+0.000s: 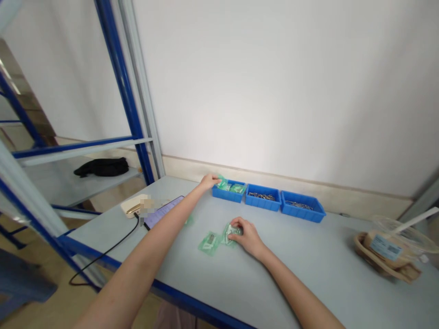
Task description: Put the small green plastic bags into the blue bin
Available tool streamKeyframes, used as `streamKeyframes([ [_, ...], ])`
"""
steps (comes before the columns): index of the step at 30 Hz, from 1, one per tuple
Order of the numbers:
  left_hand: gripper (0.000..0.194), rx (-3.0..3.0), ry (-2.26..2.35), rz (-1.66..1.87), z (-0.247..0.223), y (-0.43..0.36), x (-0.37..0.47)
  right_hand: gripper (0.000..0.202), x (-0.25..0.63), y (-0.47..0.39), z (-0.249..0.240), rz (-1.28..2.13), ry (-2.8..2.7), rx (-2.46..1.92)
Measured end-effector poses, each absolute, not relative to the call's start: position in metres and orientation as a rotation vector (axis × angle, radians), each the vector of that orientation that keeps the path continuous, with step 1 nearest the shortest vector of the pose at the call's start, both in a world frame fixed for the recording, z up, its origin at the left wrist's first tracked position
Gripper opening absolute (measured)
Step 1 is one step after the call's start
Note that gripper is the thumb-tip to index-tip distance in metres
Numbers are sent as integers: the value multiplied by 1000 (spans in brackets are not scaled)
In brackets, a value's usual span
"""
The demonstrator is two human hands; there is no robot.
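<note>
My left hand [208, 181] reaches to the left blue bin [229, 197], its fingers pinching a small green plastic bag [222, 182] over the bin's near-left side. Inside that bin lies another green bag [237, 188]. On the table, my right hand [249, 236] has its thumb and fingers closed on a green bag [227, 237] with small contents and a white label. Just left of it, a further green bag [210, 242] lies flat, showing thin metal pieces inside. Part of one more green bag [189, 221] peeks out beside my left forearm.
The middle bin [263, 204] and right bin [302, 214] hold thin metal pieces. A phone [164, 211], a cream-coloured case [136, 205] and a black cable [111, 249] sit at left. A drink cup in a cardboard carrier [386, 256] stands right. A wall backs the table.
</note>
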State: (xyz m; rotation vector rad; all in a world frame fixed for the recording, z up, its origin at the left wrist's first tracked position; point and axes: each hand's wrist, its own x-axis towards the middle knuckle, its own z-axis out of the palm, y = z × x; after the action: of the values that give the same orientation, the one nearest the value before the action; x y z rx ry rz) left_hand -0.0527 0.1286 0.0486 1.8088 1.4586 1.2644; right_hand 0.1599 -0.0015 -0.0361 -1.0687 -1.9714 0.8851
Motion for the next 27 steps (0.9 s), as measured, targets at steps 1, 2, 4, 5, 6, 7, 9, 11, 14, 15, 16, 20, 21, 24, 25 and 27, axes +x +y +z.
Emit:
streamKeyframes([
  [1,13,1824,1530,1235,49,129,-49,28,160,1,-38,948,-1906,-1029],
  [2,11,1836,1615,1203,48,128,-46,28,160,3,-40,1010,-1834,-987],
  [4,17,1859,1758,1164,48,122,-40,32,159,7,-43,1117,-1675,-912],
  [5,23,1900,1810,1158,48,117,-38,34,159,9,-43,1157,-1599,-884],
  [6,28,1964,1848,1154,48,111,-36,37,159,11,-43,1188,-1528,-864],
  [7,32,2089,1877,1141,49,102,-33,39,159,13,-43,1211,-1460,-851],
  [9,26,2345,1799,1080,50,81,-28,39,161,15,-40,1236,-1340,-847],
  [11,27,2431,1614,929,47,55,-20,37,163,17,-38,1249,-1229,-862],
  [14,44,2332,1432,613,32,19,-4,38,168,16,-34,1263,-1089,-892],
  [15,40,2331,1422,609,25,10,2,37,170,16,-33,1262,-1060,-901],
  [16,34,2328,1446,683,19,4,8,36,171,15,-31,1255,-1042,-909],
  [20,21,2263,1498,983,3,-3,20,24,175,11,-24,1220,-1055,-877],
  [21,17,2261,1488,1044,3,-2,19,21,176,10,-22,1212,-1084,-856],
  [24,18,2363,1390,1167,7,-3,9,11,177,9,-19,1200,-1248,-793],
  [25,21,2413,1354,1179,9,-4,5,11,177,8,-18,1197,-1313,-777],
  [27,23,2487,1328,1155,12,-8,-2,13,177,8,-18,1189,-1403,-758],
])
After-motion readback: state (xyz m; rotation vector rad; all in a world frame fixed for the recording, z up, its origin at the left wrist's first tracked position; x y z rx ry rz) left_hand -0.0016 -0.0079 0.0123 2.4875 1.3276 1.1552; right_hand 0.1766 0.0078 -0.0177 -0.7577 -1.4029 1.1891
